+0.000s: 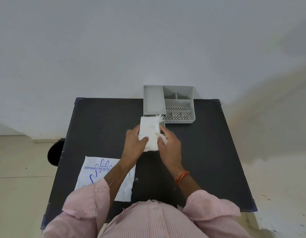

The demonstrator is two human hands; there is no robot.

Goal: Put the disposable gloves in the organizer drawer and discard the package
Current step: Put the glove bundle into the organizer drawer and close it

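Head view shows left hand and right hand pinching a folded white stack of thin plastic gloves over the grey organizer's open drawer, probably to compress it to fit, while the empty printed package lies on the black counter.

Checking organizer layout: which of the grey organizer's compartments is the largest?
The long plain-floored compartment on the grey plastic organizer's left side; the rest are smaller, divided sections.
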